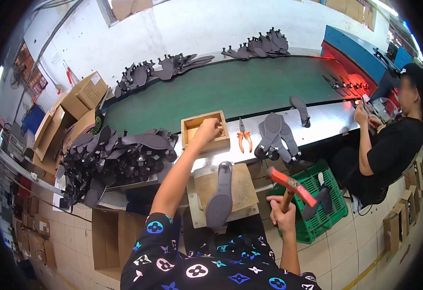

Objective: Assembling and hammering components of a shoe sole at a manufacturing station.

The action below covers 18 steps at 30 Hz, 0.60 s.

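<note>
My left hand (210,129) reaches into a small open wooden box (218,144) on the metal table edge. Its fingers are curled together; whatever they pinch is too small to make out. My right hand (284,217) grips the wooden handle of a hammer (292,186) with a red head, held up right of the work block. A dark grey shoe sole with a heel (219,203) lies on the square wooden block (244,183) in front of me, its heel end pointing away. Neither hand touches the sole.
Orange-handled pliers (244,137) lie right of the box, beside several soles (273,130). A large pile of heeled soles (119,154) fills the left. Beyond runs a green conveyor belt (221,87). A green crate (334,212) stands lower right; a co-worker (395,135) sits at right.
</note>
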{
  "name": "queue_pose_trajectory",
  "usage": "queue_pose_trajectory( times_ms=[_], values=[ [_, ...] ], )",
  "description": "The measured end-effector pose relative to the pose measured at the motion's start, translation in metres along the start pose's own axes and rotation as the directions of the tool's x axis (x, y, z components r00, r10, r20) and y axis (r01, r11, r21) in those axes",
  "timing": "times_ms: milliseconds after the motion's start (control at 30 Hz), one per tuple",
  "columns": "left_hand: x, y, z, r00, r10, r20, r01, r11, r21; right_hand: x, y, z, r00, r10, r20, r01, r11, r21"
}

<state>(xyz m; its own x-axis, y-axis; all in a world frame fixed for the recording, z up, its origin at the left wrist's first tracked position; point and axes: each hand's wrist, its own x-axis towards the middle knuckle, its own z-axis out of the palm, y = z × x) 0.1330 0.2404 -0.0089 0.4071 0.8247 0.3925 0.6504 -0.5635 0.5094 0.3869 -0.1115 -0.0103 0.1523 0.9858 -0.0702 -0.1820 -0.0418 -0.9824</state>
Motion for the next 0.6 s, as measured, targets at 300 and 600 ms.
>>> queue_pose_trajectory(
  times_ms=[300,600],
  values=[
    [-0.063,0.103,-0.051,0.947,-0.151,-0.282,-0.004,0.876,-0.482,0.05,-0.068,0.033,0.967,-0.232,0.1,0.235,0.972,-0.011],
    [-0.175,0.196,-0.06,0.868,-0.171,-0.467,-0.161,0.792,-0.589,0.063,-0.094,0.106,0.97,-0.108,0.217,0.114,0.993,-0.016]
  ],
)
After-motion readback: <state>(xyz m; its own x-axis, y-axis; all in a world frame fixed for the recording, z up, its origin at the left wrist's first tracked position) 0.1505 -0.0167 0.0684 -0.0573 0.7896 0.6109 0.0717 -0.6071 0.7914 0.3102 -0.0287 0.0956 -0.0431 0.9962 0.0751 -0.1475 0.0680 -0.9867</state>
